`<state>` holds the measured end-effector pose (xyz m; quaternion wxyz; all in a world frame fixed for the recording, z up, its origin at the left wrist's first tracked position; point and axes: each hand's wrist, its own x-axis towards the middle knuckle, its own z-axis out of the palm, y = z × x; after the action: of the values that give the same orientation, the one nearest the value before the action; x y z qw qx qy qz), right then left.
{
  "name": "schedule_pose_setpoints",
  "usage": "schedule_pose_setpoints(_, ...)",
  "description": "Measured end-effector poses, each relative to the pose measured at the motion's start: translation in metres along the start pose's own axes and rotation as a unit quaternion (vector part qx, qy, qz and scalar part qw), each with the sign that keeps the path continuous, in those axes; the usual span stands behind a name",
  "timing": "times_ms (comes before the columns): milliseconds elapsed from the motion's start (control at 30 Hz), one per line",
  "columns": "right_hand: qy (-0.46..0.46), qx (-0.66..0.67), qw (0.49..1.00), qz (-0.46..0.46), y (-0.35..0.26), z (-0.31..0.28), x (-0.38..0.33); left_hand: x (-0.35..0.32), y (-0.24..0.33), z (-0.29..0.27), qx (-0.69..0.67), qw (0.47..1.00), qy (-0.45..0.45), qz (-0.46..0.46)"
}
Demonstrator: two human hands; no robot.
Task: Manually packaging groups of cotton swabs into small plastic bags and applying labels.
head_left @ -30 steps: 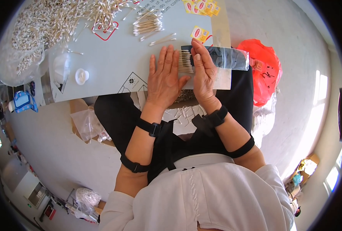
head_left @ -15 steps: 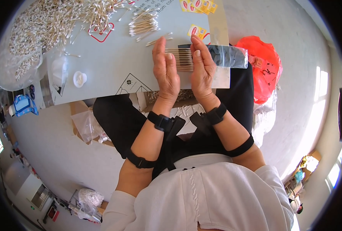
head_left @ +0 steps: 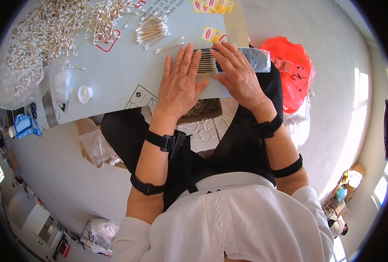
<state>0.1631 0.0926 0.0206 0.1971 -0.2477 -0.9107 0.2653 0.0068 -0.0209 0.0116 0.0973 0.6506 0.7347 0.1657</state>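
Observation:
A neat row of cotton swabs (head_left: 207,66) lies side by side near the table's front right edge, partly over a dark strip. My left hand (head_left: 179,85) rests palm down at the row's left end, fingers stretched out. Over the right end, my right hand (head_left: 242,78) is flat with fingers spread; its fingertips cover the swab tips. A transparent plastic sleeve (head_left: 258,60) sticks out past the right hand beyond the table edge. Farther back lies a small bundle of swabs (head_left: 151,32), with a few loose swabs (head_left: 170,45) beside it.
A large heap of swabs (head_left: 45,35) in a plastic bag fills the table's far left. Nearer are a round white lid (head_left: 84,94) and, at the back, yellow cards (head_left: 211,33). A red bag (head_left: 290,70) stands right of the table. Below is a cardboard box (head_left: 202,115).
My hands, upright on edge at both ends of the swab row before, have turned palm down and spread flat. The view has shifted slightly.

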Motion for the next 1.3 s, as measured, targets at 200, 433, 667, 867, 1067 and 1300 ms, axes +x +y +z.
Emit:
schedule_pose_setpoints(200,-0.021,-0.122,0.990,-0.065,0.010,0.014,-0.009,-0.002,0.005,0.011,0.041,0.999,-0.008,0.000)
schedule_pose_setpoints(433,0.068,-0.115,0.988,-0.079,0.010,0.016,-0.012,-0.002,0.006,0.015,0.037,0.999,-0.002,-0.009)
schedule_pose_setpoints(667,0.070,-0.091,0.975,0.191,0.020,-0.012,-0.008,0.000,0.013,0.023,0.031,0.999,0.003,-0.023)
schedule_pose_setpoints(867,-0.086,-0.222,0.947,0.218,-0.001,-0.021,0.025,0.007,0.023,0.031,0.005,0.999,0.032,-0.012)
schedule_pose_setpoints(1067,-0.066,-0.230,0.938,0.251,0.021,-0.018,0.038,0.013,0.022,0.030,0.007,0.999,0.044,0.028)
schedule_pose_setpoints(1300,-0.079,-0.033,0.930,0.358,0.054,-0.025,0.027,0.021,0.027,0.032,0.002,0.999,0.039,0.037)
